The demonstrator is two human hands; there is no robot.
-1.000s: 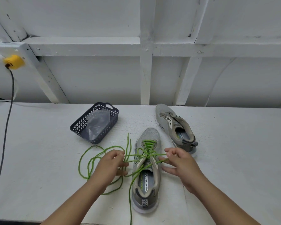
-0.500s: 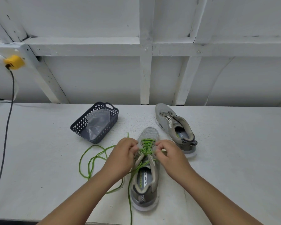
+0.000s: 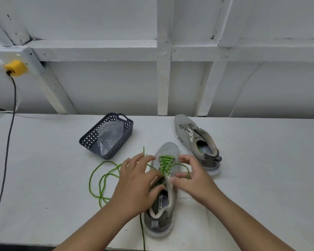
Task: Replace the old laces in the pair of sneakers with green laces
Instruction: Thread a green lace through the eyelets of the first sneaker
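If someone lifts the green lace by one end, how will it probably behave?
The green lace is probably floppy: its slack lies in loose loops on the table. It likely weighs little, being thin. It may drag on the near sneaker, being threaded through it.

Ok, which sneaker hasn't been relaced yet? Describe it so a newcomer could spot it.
On the white table, look right of the dark basket, near the wall. The far sneaker lies there, apart from both hands. Unlike the near sneaker, it carries no green lace.

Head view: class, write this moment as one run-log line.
step: lacing near sneaker | left hand: on green lace | right hand: pinching lace | far sneaker: unlaced | basket: holds clear bag
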